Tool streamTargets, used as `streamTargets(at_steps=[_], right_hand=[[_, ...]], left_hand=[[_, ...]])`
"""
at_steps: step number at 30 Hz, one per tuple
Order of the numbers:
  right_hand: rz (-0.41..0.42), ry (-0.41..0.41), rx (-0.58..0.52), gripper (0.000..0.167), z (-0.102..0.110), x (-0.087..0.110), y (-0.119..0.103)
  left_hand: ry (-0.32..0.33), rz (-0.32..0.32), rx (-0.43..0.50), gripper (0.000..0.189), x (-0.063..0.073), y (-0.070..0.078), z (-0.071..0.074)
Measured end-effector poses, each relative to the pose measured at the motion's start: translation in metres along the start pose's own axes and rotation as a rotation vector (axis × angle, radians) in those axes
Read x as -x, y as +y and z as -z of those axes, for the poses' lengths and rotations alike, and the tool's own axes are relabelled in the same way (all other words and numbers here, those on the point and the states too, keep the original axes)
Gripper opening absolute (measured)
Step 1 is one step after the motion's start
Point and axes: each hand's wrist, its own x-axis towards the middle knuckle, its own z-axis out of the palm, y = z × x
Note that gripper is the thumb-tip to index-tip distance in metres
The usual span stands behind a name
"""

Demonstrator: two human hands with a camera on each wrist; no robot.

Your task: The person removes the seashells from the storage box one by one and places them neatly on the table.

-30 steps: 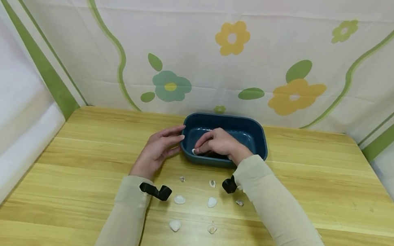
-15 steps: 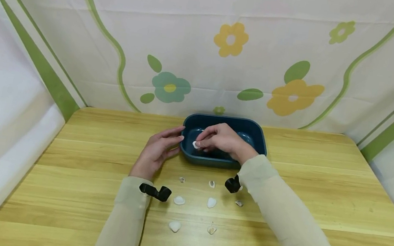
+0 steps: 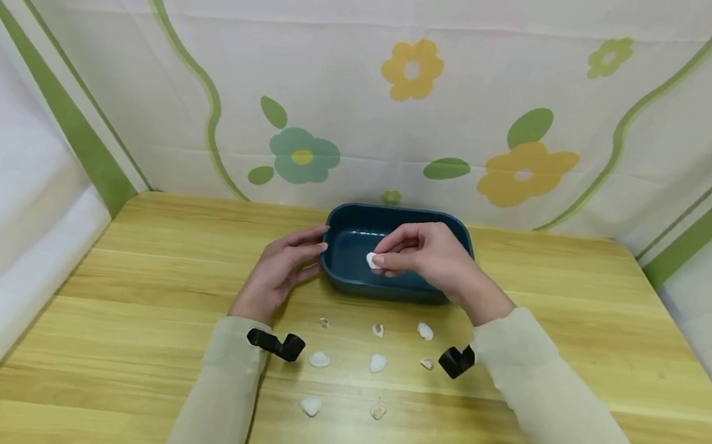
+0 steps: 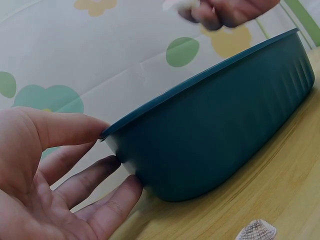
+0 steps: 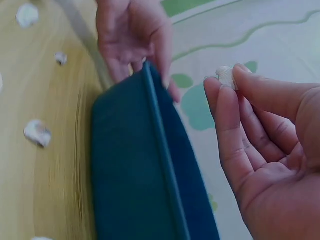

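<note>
Between thumb and fingertips, my right hand (image 3: 434,257) pinches a small white seashell (image 3: 372,260), raised above the dark blue basin (image 3: 387,292). The right wrist view shows the ridged seashell (image 5: 226,77) at the tips of the thumb and fingers. My left hand (image 3: 280,268) rests against the basin's left end. Seen from the left wrist, that hand's thumb meets the rim and its fingertips touch the outer wall (image 4: 200,135). The right hand and forearm hide part of the basin's right side in the head view.
Several shells lie in loose rows on the wooden table (image 3: 147,344) before the basin, including a white shell (image 3: 425,331), a broad shell (image 3: 310,406) and a small brownish shell (image 3: 427,363). Behind the basin hangs a flower-patterned cloth (image 3: 348,65).
My right hand has lifted the pinched seashell from low inside the basin's left part and moved right with it. A white shell its arm covered now shows. The left hand stays at the basin.
</note>
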Motion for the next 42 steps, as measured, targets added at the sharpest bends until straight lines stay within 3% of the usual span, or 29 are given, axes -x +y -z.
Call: streamTargets(at_steps=[11,25,34,42], right_hand=[[0.034,-0.017,-0.06,0.02,-0.001,0.034,-0.002],[-0.055,-0.055,-0.104,0.027,-0.014,0.092,0.063],[-0.111,-0.092,-0.015,0.024,-0.018,0.123,0.09],[-0.076,-0.114,0.089,0.016,-0.015,0.137,0.096]], left_hand=[[-0.011,-0.002,0.014,0.047,0.001,-0.003,0.005],[-0.004,0.003,-0.002,0.046,-0.001,-0.001,0.003],[-0.008,-0.002,-0.008,0.046,-0.002,-0.001,-0.001],[-0.008,-0.005,-0.003,0.046,-0.002,-0.001,-0.001]])
